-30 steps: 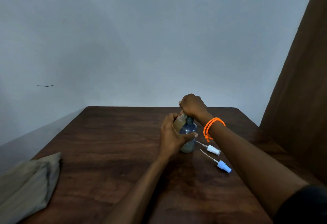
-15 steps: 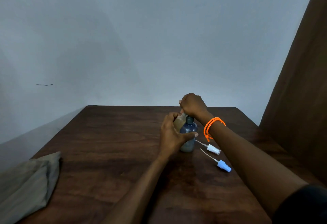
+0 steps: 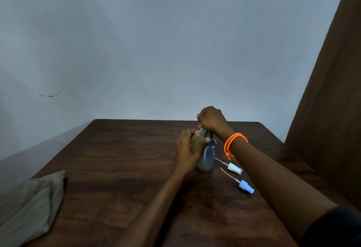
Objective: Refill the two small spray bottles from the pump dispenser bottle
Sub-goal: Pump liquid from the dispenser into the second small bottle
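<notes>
A blue-grey pump dispenser bottle (image 3: 208,155) stands upright on the dark wooden table (image 3: 121,160), with a little liquid at its bottom. My right hand (image 3: 212,118), fingers curled, sits on its pump head, which is hidden. My left hand (image 3: 188,149) grips a small spray bottle (image 3: 197,138) with brownish liquid, its open neck held up against the pump. Two removed spray heads lie to the right: a white spray head (image 3: 234,168) and a blue spray head (image 3: 246,186), each with a thin dip tube. The second small bottle is out of sight.
A folded grey-green cloth (image 3: 31,203) lies at the table's front left corner. A pale wall stands behind the table and a brown curtain (image 3: 332,90) hangs at the right. An orange bead bracelet (image 3: 233,142) circles my right wrist.
My left hand has let go of the pump bottle's body; its thumb now rests on the small bottle, lifted slightly higher. My right hand stays on the pump head.
</notes>
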`<control>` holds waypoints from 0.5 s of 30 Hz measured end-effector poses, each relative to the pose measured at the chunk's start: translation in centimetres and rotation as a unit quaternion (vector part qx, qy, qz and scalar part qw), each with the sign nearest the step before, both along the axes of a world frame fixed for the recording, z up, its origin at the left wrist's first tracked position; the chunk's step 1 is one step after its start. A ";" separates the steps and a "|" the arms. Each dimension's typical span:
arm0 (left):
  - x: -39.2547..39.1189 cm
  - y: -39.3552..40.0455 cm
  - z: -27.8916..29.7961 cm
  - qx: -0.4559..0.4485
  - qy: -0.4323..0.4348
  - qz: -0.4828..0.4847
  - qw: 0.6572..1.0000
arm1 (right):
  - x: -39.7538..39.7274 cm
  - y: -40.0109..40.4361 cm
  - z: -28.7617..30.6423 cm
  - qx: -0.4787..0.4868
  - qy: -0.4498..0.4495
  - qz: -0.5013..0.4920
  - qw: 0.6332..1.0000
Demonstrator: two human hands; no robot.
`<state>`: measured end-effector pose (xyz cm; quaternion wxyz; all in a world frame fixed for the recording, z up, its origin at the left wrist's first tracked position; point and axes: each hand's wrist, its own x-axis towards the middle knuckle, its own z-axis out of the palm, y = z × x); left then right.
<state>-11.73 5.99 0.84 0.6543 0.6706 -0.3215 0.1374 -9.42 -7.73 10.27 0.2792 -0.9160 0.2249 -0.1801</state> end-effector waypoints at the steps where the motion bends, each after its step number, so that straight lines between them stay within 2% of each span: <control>1: 0.0 0.0 0.0 0.002 0.001 -0.002 1.000 | 0.0 0.0 0.2 0.004 0.000 0.001 1.000; 15: 0.3 -0.3 -0.4 -0.021 0.012 -0.025 0.999 | -0.2 0.2 0.3 -0.018 0.001 -0.003 1.000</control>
